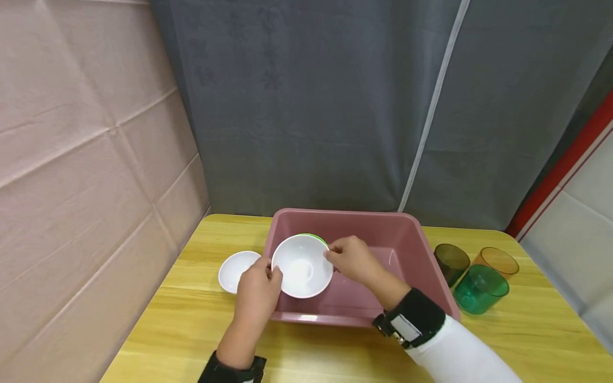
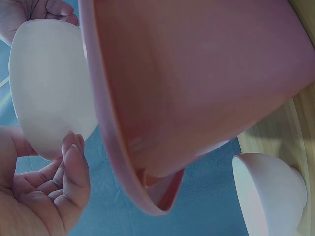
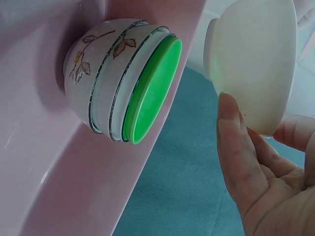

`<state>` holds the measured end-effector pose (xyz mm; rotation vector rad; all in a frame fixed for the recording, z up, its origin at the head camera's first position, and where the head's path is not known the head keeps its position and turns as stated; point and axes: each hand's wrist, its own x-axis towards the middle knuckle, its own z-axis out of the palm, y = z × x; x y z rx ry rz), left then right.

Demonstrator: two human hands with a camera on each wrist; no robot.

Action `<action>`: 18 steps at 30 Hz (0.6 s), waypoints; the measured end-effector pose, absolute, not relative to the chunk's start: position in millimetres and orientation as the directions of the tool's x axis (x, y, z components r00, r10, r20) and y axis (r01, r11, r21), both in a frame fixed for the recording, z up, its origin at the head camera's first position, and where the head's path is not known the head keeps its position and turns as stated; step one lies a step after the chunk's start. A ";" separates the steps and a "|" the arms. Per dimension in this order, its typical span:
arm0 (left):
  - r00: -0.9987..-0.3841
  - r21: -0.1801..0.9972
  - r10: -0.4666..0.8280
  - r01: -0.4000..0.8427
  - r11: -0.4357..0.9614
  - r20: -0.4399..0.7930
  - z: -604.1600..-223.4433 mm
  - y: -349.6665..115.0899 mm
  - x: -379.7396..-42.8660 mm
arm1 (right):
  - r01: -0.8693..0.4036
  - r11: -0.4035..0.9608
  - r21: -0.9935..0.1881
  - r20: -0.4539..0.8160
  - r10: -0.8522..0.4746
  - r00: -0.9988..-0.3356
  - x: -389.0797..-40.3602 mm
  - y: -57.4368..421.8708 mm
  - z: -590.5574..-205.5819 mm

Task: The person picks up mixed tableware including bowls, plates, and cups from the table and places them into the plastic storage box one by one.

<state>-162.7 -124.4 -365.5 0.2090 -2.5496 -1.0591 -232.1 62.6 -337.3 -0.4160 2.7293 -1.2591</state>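
Observation:
Both hands hold a white bowl (image 1: 301, 266) by its rim, above the left part of a pink basin (image 1: 397, 303). My left hand (image 1: 257, 290) pinches the bowl's left edge, and my right hand (image 1: 356, 260) pinches the right edge. In the right wrist view, a stack of flower-patterned bowls (image 3: 83, 73) stands inside the basin with a green bowl (image 3: 156, 91) nested on top. The head view shows only a sliver of that green rim behind the held bowl. A second white bowl (image 1: 234, 271) sits on the table left of the basin, partly behind my left hand.
Right of the basin stand three clear cups close together: a brown cup (image 1: 451, 261), an orange cup (image 1: 498, 260) and a green cup (image 1: 480, 290). The wooden table (image 1: 167, 324) meets a grey curtain (image 1: 306, 106) at the back and a pale covered wall (image 1: 96, 186) at the left.

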 end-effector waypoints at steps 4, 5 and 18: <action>-0.920 0.694 -0.262 0.014 0.719 0.291 -365.8 -124.1 -163.1 | -0.215 0.628 -0.748 0.027 -0.294 -0.955 -236.2 63.6 -336.5; -0.920 0.689 -0.260 0.015 0.724 0.294 -366.1 -124.2 -163.1 | -0.218 0.630 -0.745 0.029 -0.296 -0.955 -237.4 63.8 -336.6; -0.936 0.639 -0.208 0.023 0.769 0.283 -365.9 -127.4 -161.5 | -0.119 0.634 -0.764 -0.078 -0.273 -0.959 -248.6 62.9 -333.8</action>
